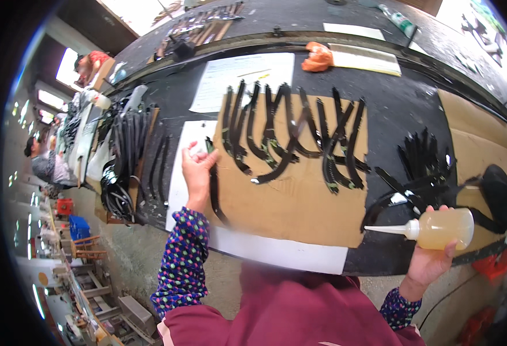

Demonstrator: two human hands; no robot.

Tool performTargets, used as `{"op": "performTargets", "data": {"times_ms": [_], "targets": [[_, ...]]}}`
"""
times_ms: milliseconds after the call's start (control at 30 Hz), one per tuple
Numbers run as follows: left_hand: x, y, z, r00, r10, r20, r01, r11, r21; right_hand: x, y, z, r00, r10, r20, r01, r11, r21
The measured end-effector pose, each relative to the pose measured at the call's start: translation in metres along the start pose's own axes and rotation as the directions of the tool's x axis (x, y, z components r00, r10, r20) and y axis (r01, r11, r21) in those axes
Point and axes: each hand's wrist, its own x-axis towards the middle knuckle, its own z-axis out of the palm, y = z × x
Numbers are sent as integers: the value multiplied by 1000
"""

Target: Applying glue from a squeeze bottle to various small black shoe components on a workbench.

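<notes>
At the left edge of a brown cardboard sheet (288, 216), my left hand (197, 176) pinches a thin, curved black strip (214, 193) near its upper end. The strip hangs down toward me along the sheet's edge. Several similar black strips (270, 115) lie on the far half of the cardboard, some crossing each other, with small greenish patches on them. My right hand (429, 265) is wrapped round a squeeze bottle (446, 229) of yellowish liquid. Tilted on its side, the bottle points its long white nozzle left, over the cardboard's near right corner.
A dark pile of strips (426, 158) lies to the right, beside a second cardboard piece (484, 124) and a black pouch-like thing (500, 190). More strips (129, 138) are bundled at the left. Beyond the sheet are papers (207, 86) and a crumpled orange item (317, 56). People sit farther left.
</notes>
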Motion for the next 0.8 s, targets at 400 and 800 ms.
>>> {"op": "performTargets", "data": {"times_ms": [400, 800], "targets": [[-73, 85, 49, 882, 224, 415, -417, 782, 464, -10, -36, -12, 980, -194, -42, 190, 979, -75], [-162, 93, 269, 761, -36, 648, -355, 812, 463, -21, -49, -17, 968, -244, -65, 241, 969, -47]]}}
